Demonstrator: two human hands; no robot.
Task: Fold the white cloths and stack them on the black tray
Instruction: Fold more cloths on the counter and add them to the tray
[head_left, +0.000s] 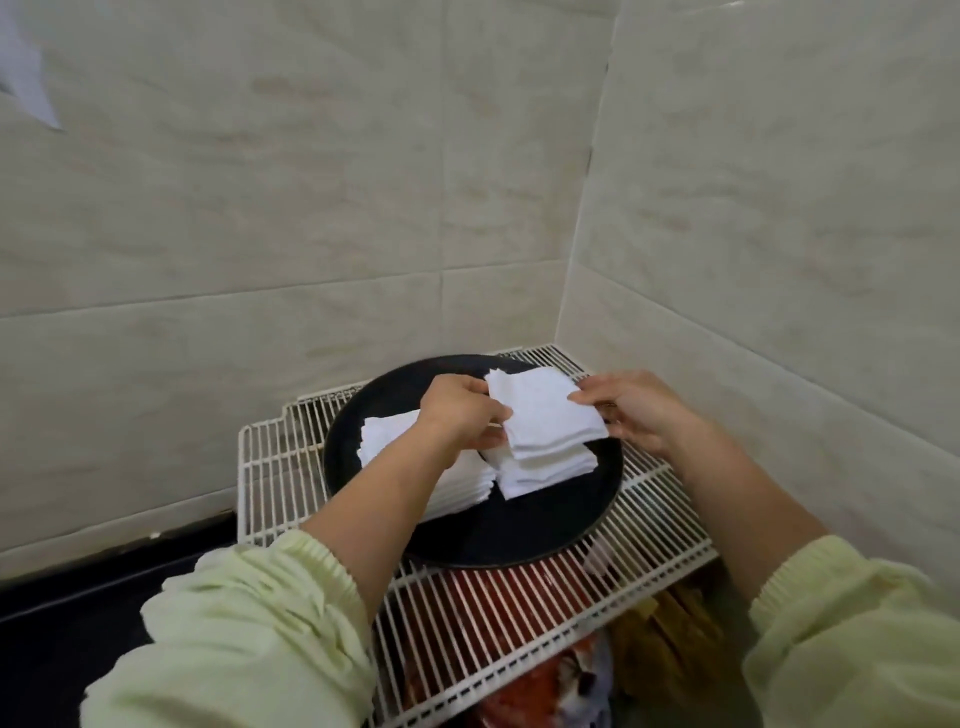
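1. Now, set cloth (545, 410) flat on rt stack (540, 470) on tray (545, 525), edges squared w/ those below, so nothing leans.
2. L hand (462, 415) pinches cloth's left edge, fingers curled; R hand (634, 410) pinches its right edge, thumb & fingertips closed.
3. 2nd stack (387, 436) just beside, left.

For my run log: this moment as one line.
left hand grips top cloth | right hand pinches its right edge | cloth over right stack | left stack beside | black tray beneath

Tiled back-of-kitchen corner — glossy beige wall tiles (311, 208), white wire rack (278, 467).
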